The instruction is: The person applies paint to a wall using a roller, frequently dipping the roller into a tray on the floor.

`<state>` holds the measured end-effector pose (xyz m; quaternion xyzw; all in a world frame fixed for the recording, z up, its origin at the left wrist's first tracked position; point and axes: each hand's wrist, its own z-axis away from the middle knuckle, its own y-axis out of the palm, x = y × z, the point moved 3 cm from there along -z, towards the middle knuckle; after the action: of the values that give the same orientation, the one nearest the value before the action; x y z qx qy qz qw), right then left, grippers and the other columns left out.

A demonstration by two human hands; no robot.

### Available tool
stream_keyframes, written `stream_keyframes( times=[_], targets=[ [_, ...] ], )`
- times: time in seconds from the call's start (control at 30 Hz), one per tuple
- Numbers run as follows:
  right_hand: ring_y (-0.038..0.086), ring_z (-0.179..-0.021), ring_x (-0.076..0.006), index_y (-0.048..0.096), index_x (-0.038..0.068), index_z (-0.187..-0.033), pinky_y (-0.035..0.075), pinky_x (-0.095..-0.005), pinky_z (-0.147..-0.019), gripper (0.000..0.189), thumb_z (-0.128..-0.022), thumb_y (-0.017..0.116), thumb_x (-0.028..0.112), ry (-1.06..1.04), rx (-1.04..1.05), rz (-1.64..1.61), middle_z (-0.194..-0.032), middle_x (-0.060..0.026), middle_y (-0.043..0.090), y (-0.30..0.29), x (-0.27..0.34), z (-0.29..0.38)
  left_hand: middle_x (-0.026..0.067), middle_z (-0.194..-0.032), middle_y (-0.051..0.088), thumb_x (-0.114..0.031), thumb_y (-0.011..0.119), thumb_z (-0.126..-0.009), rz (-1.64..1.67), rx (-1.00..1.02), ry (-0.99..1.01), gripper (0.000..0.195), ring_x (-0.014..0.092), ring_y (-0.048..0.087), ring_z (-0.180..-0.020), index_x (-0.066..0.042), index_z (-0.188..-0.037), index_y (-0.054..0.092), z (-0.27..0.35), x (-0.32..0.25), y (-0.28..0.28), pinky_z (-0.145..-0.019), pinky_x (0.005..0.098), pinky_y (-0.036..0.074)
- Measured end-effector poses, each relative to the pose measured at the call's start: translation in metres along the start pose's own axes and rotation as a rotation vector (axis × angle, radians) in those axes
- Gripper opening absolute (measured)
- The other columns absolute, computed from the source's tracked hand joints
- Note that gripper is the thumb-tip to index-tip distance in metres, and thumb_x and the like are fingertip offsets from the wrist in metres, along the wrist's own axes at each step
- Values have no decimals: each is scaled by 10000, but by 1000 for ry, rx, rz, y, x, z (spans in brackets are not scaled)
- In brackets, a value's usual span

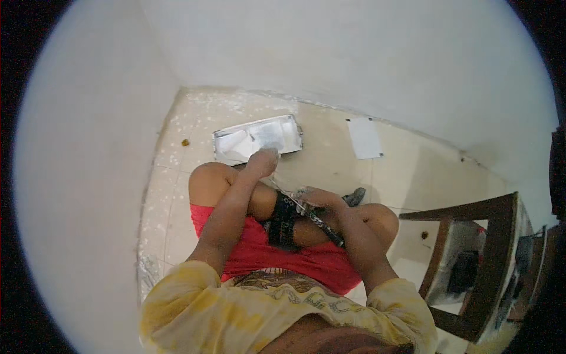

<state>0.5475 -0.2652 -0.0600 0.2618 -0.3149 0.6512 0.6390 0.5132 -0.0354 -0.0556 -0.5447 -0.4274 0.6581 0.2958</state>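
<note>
My left hand (265, 161) is at the near edge of a metal tray (283, 132) that holds white material, over my crossed legs. Its fingers are partly hidden, and I cannot tell whether it grips the end of the thin rod beside it. My right hand (311, 198), smeared with white, is closed around a long, thin rod-like tool with a dark handle (326, 231). The tool slants across my lap from near my left hand towards my right forearm. A white sheet with dark corner marks (365, 138) lies on the floor beyond my right hand.
White walls (309, 53) meet in a corner beyond the tray. White splatters mark the tiled floor (177, 190) at the left. A dark wooden frame (488, 265) of a piece of furniture stands close at the right. Small brown spots lie on the floor.
</note>
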Motion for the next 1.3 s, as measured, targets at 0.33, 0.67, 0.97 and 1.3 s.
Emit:
stream_keyframes(
  times=[0.33, 0.67, 0.97, 1.3],
  targets=[
    [559, -1067, -353, 596, 4, -1107, 437, -398, -933, 351, -933, 485, 288, 141, -980, 465, -1145, -230, 591, -81, -51, 167, 234, -901, 635, -240, 495, -861, 150, 198, 180, 246, 412, 608, -888, -31, -890, 620, 27, -25, -1, -803, 503, 464],
    [562, -1090, -342, 600, 30, -1167, 421, -425, -976, 395, -933, 395, 275, 376, -441, 740, -1176, -188, 595, -106, -151, 190, 231, -922, 645, -262, 529, -869, 208, 248, 306, 268, 396, 612, -927, -31, -971, 617, 19, -53, 1, -828, 484, 471],
    [639, -865, -252, 664, 35, -1078, 479, -437, -814, 396, -751, 638, 257, 800, -75, 75, -1117, -144, 657, -132, -218, 146, 201, -879, 654, -305, 600, -882, 284, 389, 242, 284, 357, 630, -852, -31, -959, 598, 31, -65, 8, -779, 464, 482],
    [646, -801, -374, 673, -1, -794, 515, -451, -734, 290, -820, 543, 257, 352, -773, 860, -877, -212, 668, -113, -100, 112, 207, -850, 661, -293, 615, -864, 254, 325, 229, 269, 378, 636, -825, -34, -937, 609, 28, -39, -15, -757, 470, 490]
  ],
)
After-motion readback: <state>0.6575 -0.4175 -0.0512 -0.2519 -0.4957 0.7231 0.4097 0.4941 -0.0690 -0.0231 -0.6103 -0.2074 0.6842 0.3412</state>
